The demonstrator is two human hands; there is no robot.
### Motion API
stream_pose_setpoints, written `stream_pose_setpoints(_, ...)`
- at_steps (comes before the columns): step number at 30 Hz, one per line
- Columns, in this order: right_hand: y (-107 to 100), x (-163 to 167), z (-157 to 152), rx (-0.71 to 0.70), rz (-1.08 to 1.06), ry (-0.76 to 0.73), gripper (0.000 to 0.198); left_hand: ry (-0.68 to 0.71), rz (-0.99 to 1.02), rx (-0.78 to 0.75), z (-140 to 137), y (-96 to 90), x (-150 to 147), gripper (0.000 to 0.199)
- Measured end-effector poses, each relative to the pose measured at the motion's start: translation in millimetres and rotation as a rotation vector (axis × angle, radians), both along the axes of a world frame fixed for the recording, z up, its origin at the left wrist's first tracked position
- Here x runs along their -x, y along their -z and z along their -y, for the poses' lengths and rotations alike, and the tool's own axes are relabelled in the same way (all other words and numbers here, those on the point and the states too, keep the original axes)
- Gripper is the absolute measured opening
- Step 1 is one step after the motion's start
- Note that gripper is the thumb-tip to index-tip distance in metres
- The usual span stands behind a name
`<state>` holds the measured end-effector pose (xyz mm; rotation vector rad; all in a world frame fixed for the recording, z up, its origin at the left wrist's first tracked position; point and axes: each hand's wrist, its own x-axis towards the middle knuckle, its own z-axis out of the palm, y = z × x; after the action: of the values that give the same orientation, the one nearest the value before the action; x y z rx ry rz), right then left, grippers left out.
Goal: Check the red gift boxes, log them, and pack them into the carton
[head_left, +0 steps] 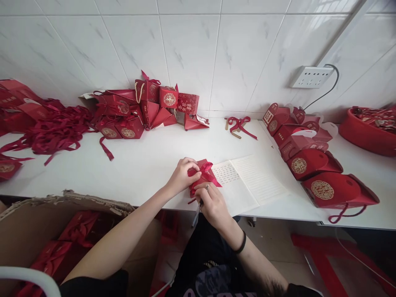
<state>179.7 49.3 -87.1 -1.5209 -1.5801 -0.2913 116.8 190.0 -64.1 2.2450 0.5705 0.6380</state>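
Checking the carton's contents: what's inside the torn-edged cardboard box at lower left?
Red boxes with ribbon bows lie inside the cardboard box. The left arm and a white curved bar hide part of the interior; anything beneath those boxes is covered.

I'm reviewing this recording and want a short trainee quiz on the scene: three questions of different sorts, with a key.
1. Fill in: the left hand's thumb and finger are at the ____ on the red box.
2. Choose: seen from the person's side, the notebook lies mostly (a) right of that box, (b) left of it, (c) on the floor.
3. True or false: the black band is on the left wrist.

Key: 1. ribbon bow; 2. a; 3. false, it is on the right wrist.
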Motion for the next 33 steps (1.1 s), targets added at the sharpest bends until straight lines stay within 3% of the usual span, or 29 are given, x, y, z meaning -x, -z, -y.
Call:
stream_pose_setpoints(8,0.7,5.2,-2.1,0.047,-0.124,-0.141,0.026,-0.035,-0.031,0.026,-1.1,-0.1,-0.8,0.003)
stream_pose_setpoints(13,-12.7,-4.2,3.1,0.059,-0.203,-0.206,0.017,-0.015,-0.018,0.037,-2.1,-0.5,-0.3,0.003)
stream_pose_setpoints(15,-22.4,-21.3,3.2,0.03,-0.346,-0.114,0.015,0.004,-0.004,0.031,-2.1,-0.6,-0.4,0.004)
stream_pose_setpoints(17,-31.7,-43.5,-1.2,0.045,-0.526,0.089,0.021,0.022,0.008,0.022,-1.6,-1.1,-0.4,0.004)
stream_pose_setpoints(20,-40.5,-74.1,-15.0,0.217,-0.62,0.228,0.03,0.03,0.004,0.029,-0.5,-2.3,0.2,0.003)
stream_pose_setpoints(23,-42.1,-89.5,-29.7,0.356,-0.649,0.162,0.031,0.029,-0.002,0.042,-0.1,-3.0,1.3,0.004)
stream_pose_setpoints(26,-38.3,-91.8,-39.0,0.405,-0.763,0.063,0.026,0.041,0.008,0.042,-0.8,-2.1,2.1,0.005)
stream_pose_setpoints(33,-32.0,-87.6,-39.2,0.312,-0.989,-0.088,0.025,0.051,0.009,0.032,-1.3,0.0,1.6,0.003)
